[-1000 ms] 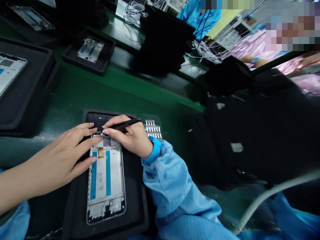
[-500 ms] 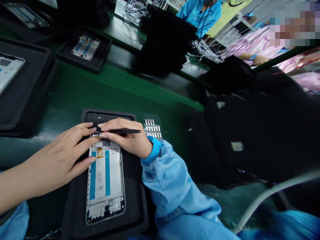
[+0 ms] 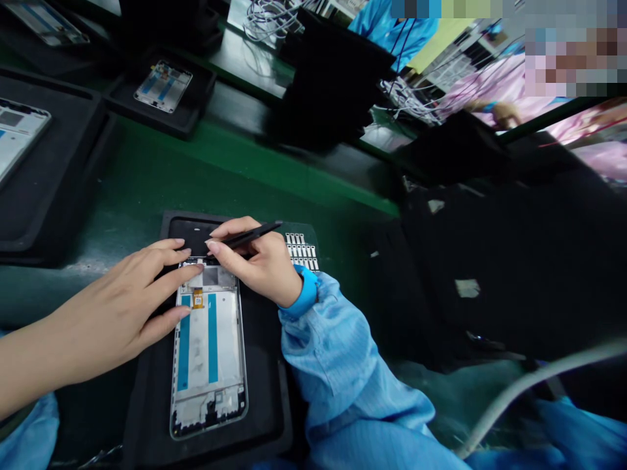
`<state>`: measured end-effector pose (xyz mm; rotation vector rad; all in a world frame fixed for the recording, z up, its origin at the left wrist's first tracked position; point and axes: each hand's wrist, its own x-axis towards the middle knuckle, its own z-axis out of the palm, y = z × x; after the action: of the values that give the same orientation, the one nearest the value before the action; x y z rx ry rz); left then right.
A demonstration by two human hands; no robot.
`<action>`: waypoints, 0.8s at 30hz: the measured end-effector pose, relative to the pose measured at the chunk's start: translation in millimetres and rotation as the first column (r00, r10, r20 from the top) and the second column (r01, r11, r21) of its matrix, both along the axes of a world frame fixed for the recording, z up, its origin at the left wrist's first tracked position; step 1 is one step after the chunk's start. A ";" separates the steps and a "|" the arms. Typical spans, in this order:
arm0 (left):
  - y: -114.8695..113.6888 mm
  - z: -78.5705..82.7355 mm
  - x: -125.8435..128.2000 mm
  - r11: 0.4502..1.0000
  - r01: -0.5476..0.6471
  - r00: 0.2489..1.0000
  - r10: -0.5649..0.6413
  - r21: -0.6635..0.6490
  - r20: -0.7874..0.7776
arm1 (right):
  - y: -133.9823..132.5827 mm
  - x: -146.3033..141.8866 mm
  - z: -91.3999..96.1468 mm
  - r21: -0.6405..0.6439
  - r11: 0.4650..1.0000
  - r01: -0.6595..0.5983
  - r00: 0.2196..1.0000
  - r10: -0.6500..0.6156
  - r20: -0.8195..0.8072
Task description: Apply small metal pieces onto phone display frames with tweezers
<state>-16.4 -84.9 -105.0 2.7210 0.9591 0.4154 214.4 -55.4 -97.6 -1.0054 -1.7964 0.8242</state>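
Observation:
A phone frame (image 3: 200,352) with two blue strips and a small orange flex connector (image 3: 198,299) lies in a black foam tray (image 3: 267,385). My left hand (image 3: 122,300) reaches in from the left, fingers spread, with fingertips resting on the frame's upper left part and edge. My right hand (image 3: 264,264), a blue band at its wrist, pinches slim black tweezers (image 3: 255,235) above the frame's top end. Their tips are hidden by the fingers. Just beyond that hand lies a clear sheet with rows of small metallic pieces (image 3: 301,251).
More black trays (image 3: 49,215) with phone frames (image 3: 164,86) stand at the left and back. Stacks of black trays (image 3: 333,78) rise at the back and right (image 3: 490,261). A pale hose (image 3: 539,372) curves at lower right. Other people (image 3: 499,98) work across the bench.
My right hand has lifted slightly and shifted right, tilting the tweezers more steeply and uncovering more of the frame's top part. My left hand stays nearly still.

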 end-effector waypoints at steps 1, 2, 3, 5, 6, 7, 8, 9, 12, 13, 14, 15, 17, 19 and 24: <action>-0.1 0.1 0.2 1.000 -0.001 1.000 0.001 0.000 0.000 | 0.1 -0.1 0.5 0.012 1.000 -0.002 1.000 0.002 0.011; -0.2 0.2 0.4 1.000 -0.002 1.000 0.002 0.002 -0.001 | 0.1 -0.1 0.9 0.018 1.000 -0.002 1.000 0.001 0.019; -0.3 0.3 0.5 1.000 -0.003 1.000 0.003 0.005 0.000 | 0.0 -0.2 1.2 0.019 1.000 0.001 1.000 -0.002 0.024; -0.7 0.4 0.6 1.000 -0.003 1.000 0.003 0.012 0.003 | -0.2 -0.5 1.5 0.010 1.000 0.008 1.000 -0.008 0.026; -0.9 0.5 0.5 1.000 0.000 1.000 0.000 0.014 0.003 | -0.3 -0.6 1.5 0.003 1.000 0.011 1.000 -0.011 0.029; -1.2 0.6 0.3 1.000 0.003 1.000 -0.003 0.015 0.003 | -0.2 -0.8 1.5 -0.004 1.000 0.013 0.999 -0.012 0.035; -1.5 0.6 0.1 1.000 0.004 1.000 -0.004 0.014 0.003 | -0.2 -1.0 1.4 -0.009 1.000 0.014 0.999 -0.014 0.043; -1.7 0.6 -0.2 1.000 0.003 1.000 -0.003 0.013 0.003 | 0.0 -1.3 1.3 -0.013 1.000 0.015 0.999 -0.014 0.049; -2.0 0.4 -0.6 1.000 -0.003 1.000 0.003 0.005 0.014 | 0.4 -1.9 1.0 -0.003 1.000 0.009 0.999 -0.009 0.049; -2.0 0.3 -0.6 1.000 -0.005 1.000 0.005 0.003 0.020 | 0.5 -2.1 1.0 0.006 1.000 0.003 0.999 -0.003 0.044; -1.9 0.2 -0.5 1.000 -0.005 1.000 0.005 0.001 0.025 | 0.6 -2.3 1.0 0.014 1.000 -0.003 0.999 0.002 0.039; -1.8 0.1 -0.4 1.000 -0.006 1.000 0.006 -0.002 0.031 | 0.7 -2.4 1.0 0.019 1.000 -0.007 0.999 0.006 0.038; -1.7 0.3 -0.1 1.000 -0.010 0.999 0.010 -0.016 0.038 | 0.6 -2.7 1.0 0.012 1.000 -0.006 0.999 0.006 0.044; -1.6 0.7 0.2 0.999 -0.013 0.999 0.014 -0.035 0.039 | 0.6 -3.1 1.2 -0.003 1.000 0.003 0.998 -0.003 0.055; -1.7 0.7 0.0 0.999 -0.015 0.999 0.016 -0.049 0.039 | 0.5 -4.0 1.9 -0.004 1.000 0.012 0.998 -0.012 0.055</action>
<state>-16.4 -86.6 -104.2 2.6540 0.9679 0.4408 210.5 -54.9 -95.7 -1.0502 -1.8335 0.8005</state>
